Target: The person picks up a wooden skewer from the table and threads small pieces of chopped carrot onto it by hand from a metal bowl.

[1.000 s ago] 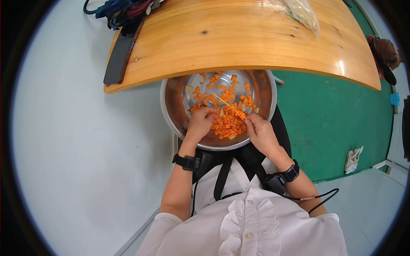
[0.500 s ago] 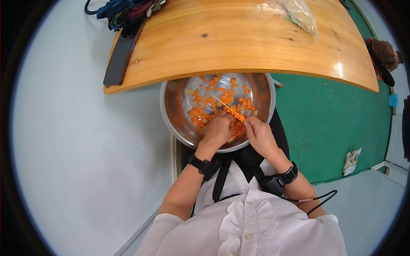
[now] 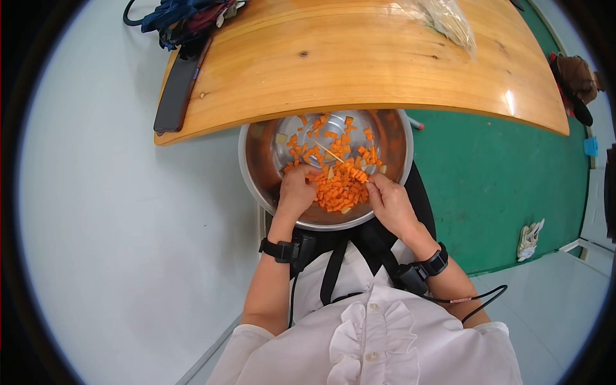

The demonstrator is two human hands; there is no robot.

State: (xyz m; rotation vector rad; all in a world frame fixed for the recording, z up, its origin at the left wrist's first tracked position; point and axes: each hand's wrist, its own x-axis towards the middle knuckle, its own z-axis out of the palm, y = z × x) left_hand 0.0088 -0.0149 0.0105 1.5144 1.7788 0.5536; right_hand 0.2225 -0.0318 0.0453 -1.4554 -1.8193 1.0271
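Note:
A wide metal bowl (image 3: 256, 168) holds many orange cubes (image 3: 339, 194) and a few pale yellow ones. My right hand (image 3: 390, 204) is closed on one end of a thin wooden skewer (image 3: 328, 151), with several orange pieces threaded near the fingertips. The skewer's bare end points up and left over the bowl. At the bowl's left side, my left hand (image 3: 297, 191) has its fingers bent in among the cubes; what they hold, if anything, is hidden.
Above the bowl's far rim juts a wooden table (image 3: 359, 77), bearing a dark flat case (image 3: 175, 96), a cloth bundle (image 3: 186, 19) and a plastic bag of sticks (image 3: 451, 24). A white wall stands left. Black wrist straps and a cable are on my arms.
My left hand has moved left, away from the skewer, uncovering the heap of orange cubes. My right hand and the skewer have stayed nearly in place.

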